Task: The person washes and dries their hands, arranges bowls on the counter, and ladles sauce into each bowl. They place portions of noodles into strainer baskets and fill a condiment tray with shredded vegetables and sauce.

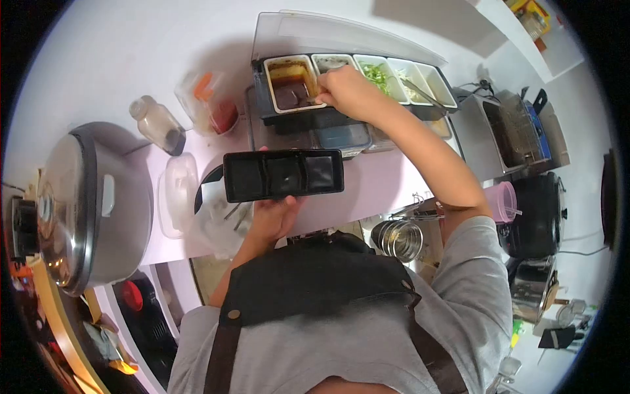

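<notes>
Left hand (279, 213): partly closed under a black tray (287, 175), thumb side at the near edge, a fingertip showing at the far edge. Tray is held up over the pink counter (367, 192), its three compartments facing up; long axis runs left to right across the body, about parallel to the row of containers beyond. Left hand is the nearer one, in contact. Right hand (344, 90): farther out, fingers curled in at the right rim of the sauce container (289, 82); whether they grip a utensil, cannot tell. Tray lies on the near side of the right hand and somewhat left of it. Beyond the containers: clear lid (341, 34), raised.
</notes>
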Motion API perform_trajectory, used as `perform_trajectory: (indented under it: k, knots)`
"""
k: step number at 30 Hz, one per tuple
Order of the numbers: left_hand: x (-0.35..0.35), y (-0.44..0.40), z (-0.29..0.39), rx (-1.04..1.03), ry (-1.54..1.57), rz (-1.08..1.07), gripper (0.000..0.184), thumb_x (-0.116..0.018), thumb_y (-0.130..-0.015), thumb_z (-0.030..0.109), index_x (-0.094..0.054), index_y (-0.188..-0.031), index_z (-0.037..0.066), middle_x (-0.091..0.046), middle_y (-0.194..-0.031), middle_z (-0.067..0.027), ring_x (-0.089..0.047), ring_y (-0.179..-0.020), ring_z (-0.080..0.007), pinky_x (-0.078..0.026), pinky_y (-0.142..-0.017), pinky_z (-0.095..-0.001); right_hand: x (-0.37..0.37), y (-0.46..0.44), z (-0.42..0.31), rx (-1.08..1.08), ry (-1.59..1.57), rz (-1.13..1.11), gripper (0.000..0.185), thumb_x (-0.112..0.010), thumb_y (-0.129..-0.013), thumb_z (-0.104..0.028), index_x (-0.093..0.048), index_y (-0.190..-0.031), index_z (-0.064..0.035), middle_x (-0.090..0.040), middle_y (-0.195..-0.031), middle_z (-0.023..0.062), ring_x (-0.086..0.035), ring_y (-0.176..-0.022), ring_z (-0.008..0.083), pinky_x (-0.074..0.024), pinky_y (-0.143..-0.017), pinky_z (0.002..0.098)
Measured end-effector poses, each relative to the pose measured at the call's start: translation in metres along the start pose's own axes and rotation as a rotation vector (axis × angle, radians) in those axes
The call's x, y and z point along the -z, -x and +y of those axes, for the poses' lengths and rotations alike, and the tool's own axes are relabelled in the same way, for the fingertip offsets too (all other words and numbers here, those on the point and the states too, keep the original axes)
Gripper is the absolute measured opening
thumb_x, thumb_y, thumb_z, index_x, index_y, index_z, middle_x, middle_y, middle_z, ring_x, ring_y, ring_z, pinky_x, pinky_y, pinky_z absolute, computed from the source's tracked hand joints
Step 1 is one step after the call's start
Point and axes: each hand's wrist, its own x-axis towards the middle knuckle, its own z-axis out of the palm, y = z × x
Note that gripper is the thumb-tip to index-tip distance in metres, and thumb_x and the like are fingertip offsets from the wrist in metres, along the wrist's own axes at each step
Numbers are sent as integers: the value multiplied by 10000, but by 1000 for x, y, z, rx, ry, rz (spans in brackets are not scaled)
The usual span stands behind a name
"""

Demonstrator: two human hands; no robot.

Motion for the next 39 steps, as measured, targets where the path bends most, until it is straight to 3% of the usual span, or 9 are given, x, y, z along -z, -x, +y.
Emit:
perform_trajectory:
  k: [8,17,23,29,30,32,34,36,39]
  knots:
    - [-11,-4,-3,-46,19,72,889,-645,-747,-17,-113,-1383,302,-402,-1282,-5,-387,-1205,-231,-316,-995,-493,6,-2,1,-16,-37,-106,182,-638,-749,-159,-558,-803,-5,-596,-732,177,-579,-730,342,-448,-651,409]
    - [8,0,-10,-10,-101,157,656,-608,-772,-16,-308,-1317,189,-448,-1251,-53,-463,-1131,-270,-404,-946,-480,16,23,-9,150,-118,259,166,-637,-738,-141,-538,-733,-8,-530,-647,125,-527,-634,316,-427,-596,375]
    - [3,10,-10,174,-175,97,545,-590,-818,53,-312,-1287,68,-427,-1251,-77,-441,-1144,-226,-431,-895,-455,8,99,-31,-355,-401,411,133,-664,-755,-129,-609,-750,-9,-570,-634,52,-501,-532,90,-401,-498,235]
    - [13,27,-22,316,-260,122,408,-587,-843,205,-404,-1188,90,-515,-1106,-63,-499,-1062,-227,-418,-907,-431,-53,201,-58,-802,-594,439,132,-655,-781,-108,-610,-755,14,-545,-611,-10,-451,-554,32,-370,-494,200]
    - [12,30,-23,411,-209,156,447,-519,-874,89,-307,-1267,103,-472,-1100,-37,-473,-1041,-163,-374,-920,-329,-60,215,-65,-860,-643,446,120,-653,-780,-99,-610,-756,11,-538,-609,-20,-443,-554,27,-360,-491,193]
    - [-9,32,-22,472,-277,206,455,-513,-882,100,-285,-1275,102,-457,-1099,-20,-458,-1032,-132,-378,-884,-291,-72,237,-74,-944,-744,418,89,-646,-783,-72,-610,-758,6,-528,-615,-42,-429,-554,16,-333,-483,178]
    - [-12,41,-29,491,-330,138,491,-515,-886,114,-249,-1298,82,-435,-1122,-12,-426,-1028,-109,-347,-881,-260,-76,247,-80,-918,-721,432,72,-636,-787,-50,-603,-763,9,-524,-625,-49,-429,-553,16,-326,-482,173]
    - [-27,51,-30,303,-442,42,525,-512,-892,135,-221,-1324,66,-419,-1146,-7,-401,-1026,-101,-314,-896,-247,-80,251,-78,-854,-888,441,64,-629,-789,-44,-600,-764,7,-518,-620,-50,-424,-551,16,-323,-480,175]
    - [-38,75,-18,354,-452,140,522,-484,-909,182,-228,-1341,39,-429,-1161,-11,-398,-1034,-87,-320,-897,-238,-89,237,-77,-696,-869,392,59,-624,-787,-35,-602,-762,13,-520,-617,-47,-419,-548,16,-321,-480,175]
